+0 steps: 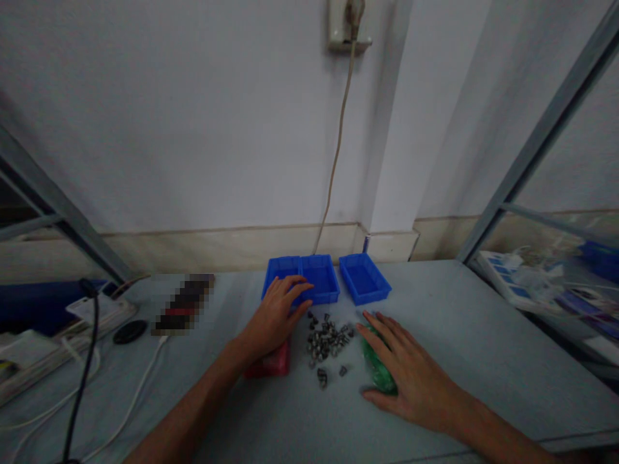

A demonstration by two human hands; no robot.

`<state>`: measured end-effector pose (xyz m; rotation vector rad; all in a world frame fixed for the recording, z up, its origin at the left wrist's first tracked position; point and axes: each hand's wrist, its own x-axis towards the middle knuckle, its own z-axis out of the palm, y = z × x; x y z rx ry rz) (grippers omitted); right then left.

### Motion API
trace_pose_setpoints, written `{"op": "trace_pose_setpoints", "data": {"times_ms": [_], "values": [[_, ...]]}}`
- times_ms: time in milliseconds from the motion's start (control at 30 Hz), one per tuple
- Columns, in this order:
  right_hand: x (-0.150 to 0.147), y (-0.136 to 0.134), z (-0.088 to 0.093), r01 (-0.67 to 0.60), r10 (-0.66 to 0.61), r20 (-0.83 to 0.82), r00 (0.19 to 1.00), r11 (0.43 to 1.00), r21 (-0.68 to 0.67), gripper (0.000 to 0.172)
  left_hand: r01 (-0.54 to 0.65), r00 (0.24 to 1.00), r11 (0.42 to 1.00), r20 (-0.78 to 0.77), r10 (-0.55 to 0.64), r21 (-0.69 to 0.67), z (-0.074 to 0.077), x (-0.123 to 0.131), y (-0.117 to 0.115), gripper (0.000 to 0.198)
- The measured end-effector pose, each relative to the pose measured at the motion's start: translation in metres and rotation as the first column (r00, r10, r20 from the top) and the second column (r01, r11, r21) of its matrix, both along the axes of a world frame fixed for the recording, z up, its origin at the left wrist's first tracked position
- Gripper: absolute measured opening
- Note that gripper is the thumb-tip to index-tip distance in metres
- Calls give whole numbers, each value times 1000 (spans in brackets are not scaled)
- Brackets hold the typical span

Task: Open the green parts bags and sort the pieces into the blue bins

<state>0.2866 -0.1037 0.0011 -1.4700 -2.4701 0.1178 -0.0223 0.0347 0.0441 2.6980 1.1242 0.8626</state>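
My left hand (pixel 279 316) is over a red container (pixel 273 362) and partly covers it. Its fingers are apart and reach toward the front edge of the blue bins, with nothing seen in them. A pile of small metal parts (pixel 325 341) lies between my two hands, a few of them loose at the front. My right hand (pixel 411 374) rests spread over a shiny green bundle (pixel 378 367), whose right side it hides. The thumb points left in front of it. Three blue bins stand behind the pile: left (pixel 273 267), middle (pixel 322 277) and right (pixel 363 277).
A blurred-out phone-like object (pixel 184 306) with a white cable lies on the left, beside a black round disc (pixel 130 332). Power strips (pixel 97 316) and cables crowd the far left. Metal frame posts (pixel 536 129) stand at both sides. A wall rises behind the table.
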Motion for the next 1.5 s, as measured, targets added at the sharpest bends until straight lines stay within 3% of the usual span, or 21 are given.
{"op": "trace_pose_setpoints", "data": {"times_ms": [267, 500, 700, 933, 1067, 1300, 1500], "values": [[3, 4, 12, -59, 60, 22, 998, 998, -28, 96, 19, 1000, 999, 22, -20, 43, -1, 0, 1, 33], [4, 17, 37, -72, 73, 14, 997, 996, -52, 114, 53, 994, 996, 92, -60, 76, 3, -1, 1, 29], [3, 23, 49, -91, 91, 30, 995, 996, -14, 117, 26, 993, 996, 108, -36, 91, 4, -3, 1, 27], [-1, 16, 34, -64, 61, 42, 997, 995, 79, 112, 20, 995, 996, 95, -29, 90, 5, -3, 0, 28], [-8, 8, 24, 32, -34, 12, 999, 991, 129, 108, 21, 994, 996, 104, -30, 90, 5, -3, 0, 28], [-15, 5, 16, 71, -71, 17, 997, 997, 3, 103, 20, 992, 991, 120, -35, 131, 8, -2, -2, 27], [-13, 6, 14, 71, -71, -11, 997, 997, -21, 98, -67, 992, 984, 117, 48, 164, 9, -5, 1, 25]]}}
